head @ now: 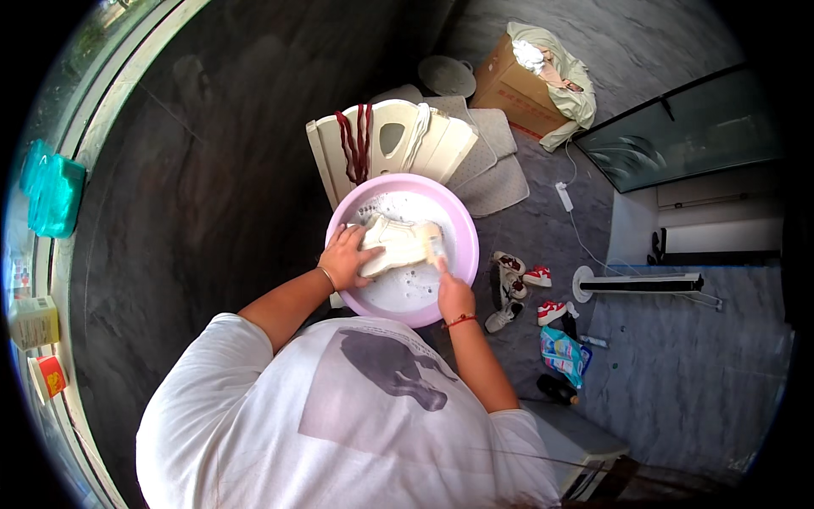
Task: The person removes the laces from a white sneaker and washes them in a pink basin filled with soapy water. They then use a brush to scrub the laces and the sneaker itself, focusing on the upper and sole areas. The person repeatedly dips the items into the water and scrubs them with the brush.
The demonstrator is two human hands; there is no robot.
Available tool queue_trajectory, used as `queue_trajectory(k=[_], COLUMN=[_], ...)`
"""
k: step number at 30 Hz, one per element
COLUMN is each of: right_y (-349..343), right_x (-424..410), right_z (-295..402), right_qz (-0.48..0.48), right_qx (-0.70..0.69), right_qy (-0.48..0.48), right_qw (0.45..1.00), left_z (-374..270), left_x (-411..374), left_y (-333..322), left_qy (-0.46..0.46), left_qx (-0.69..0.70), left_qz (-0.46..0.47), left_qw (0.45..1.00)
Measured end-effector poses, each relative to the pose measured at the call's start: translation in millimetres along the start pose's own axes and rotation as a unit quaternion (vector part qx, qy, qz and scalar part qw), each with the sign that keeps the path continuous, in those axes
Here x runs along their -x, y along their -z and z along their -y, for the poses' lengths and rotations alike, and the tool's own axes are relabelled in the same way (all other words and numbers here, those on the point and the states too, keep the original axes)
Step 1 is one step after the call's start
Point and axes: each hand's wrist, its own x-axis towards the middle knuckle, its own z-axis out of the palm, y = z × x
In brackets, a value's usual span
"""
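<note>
A pink basin [470,219] of foamy water stands in front of me. Across it lies a wet cream-white shoe [389,247]. My left hand [345,257] grips the shoe's left end, thumb on its side. My right hand [456,296] is closed round the handle of a small scrubbing brush [434,245], whose bristle end rests on the shoe's right end. Just beyond the basin stands a cream plastic chair or stool [439,143], with dark red shoelaces [362,143] and white shoelaces [416,135] draped over its top edge.
To the right on the floor are several sneakers [509,261], red-and-white shoes [550,312], a blue packet [563,353] and a dark bottle [557,389]. A tower fan [642,283] lies beyond. A cardboard box [515,89] of cloth stands behind; teal containers [56,194] sit on the left sill.
</note>
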Motion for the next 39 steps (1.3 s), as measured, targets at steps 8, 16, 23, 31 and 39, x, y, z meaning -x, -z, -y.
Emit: queue_trajectory(k=[8, 16, 23, 31, 39], right_y=[0.6, -2.2, -2.5, -13.1, -9.5], right_x=[12.7, 21.1, 16.9, 2.4, -9.7], right_z=[1.7, 4.1, 11.2, 5.9, 8.0], right_qz=[-0.002, 0.026, 0.022, -0.003, 0.012], right_qx=[-0.025, 0.02, 0.004, 0.009, -0.012], right_qy=[0.057, 0.107, 0.045, 0.002, -0.055], right_qw=[0.998, 0.994, 0.999, 1.0, 0.998], left_z=[1.4, 1.5, 2.1, 1.4, -0.2], left_x=[1.4, 1.1, 1.4, 0.4, 1.1], left_y=[0.5, -1.4, -1.8, -0.9, -0.3], left_qy=[0.001, 0.004, 0.001, -0.003, -0.005], left_qx=[-0.001, 0.006, 0.015, 0.008, 0.006], left_qz=[0.008, -0.007, -0.022, -0.016, -0.017], left_qw=[1.0, 1.0, 1.0, 1.0, 1.0])
